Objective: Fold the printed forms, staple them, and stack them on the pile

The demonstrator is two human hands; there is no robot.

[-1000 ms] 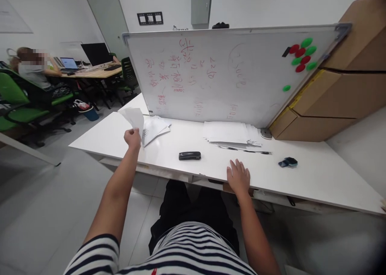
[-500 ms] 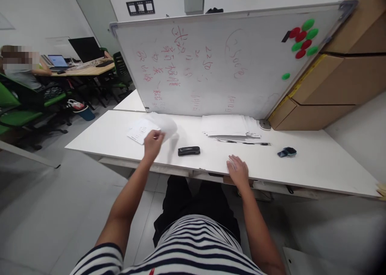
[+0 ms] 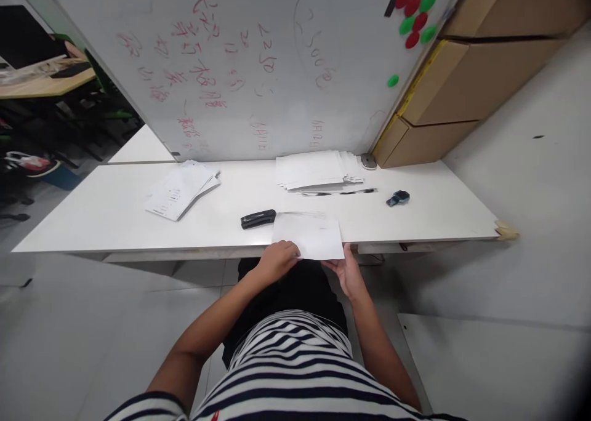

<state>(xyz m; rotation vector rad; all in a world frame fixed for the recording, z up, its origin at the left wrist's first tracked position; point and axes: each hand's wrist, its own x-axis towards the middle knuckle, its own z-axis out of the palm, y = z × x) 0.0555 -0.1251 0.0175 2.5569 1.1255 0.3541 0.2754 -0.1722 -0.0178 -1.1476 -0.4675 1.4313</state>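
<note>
Between my two hands a white sheet of paper (image 3: 308,233) lies partly over the table's front edge; whether it is one sheet or a few I cannot tell. My left hand (image 3: 279,260) is closed on its near left edge. At the near right corner, my right hand (image 3: 347,272) grips it, thumb on the side and fingers underneath. A black stapler (image 3: 258,218) lies just left of the sheet, close to its far left corner. Farther left rests a loose pile of printed papers (image 3: 182,190). Behind the sheet sits a larger stack of papers (image 3: 311,170).
A whiteboard (image 3: 231,101) with red writing and magnets stands along the back of the white table (image 3: 115,224). Cardboard boxes (image 3: 480,82) are piled at the right. A wristwatch (image 3: 398,198) lies on the right side, and a dark pen-like strip (image 3: 339,192) before the stack.
My left hand has moved from the left pile to the table's front edge, and both hands now hold a sheet there. The view has turned to the right and down.
</note>
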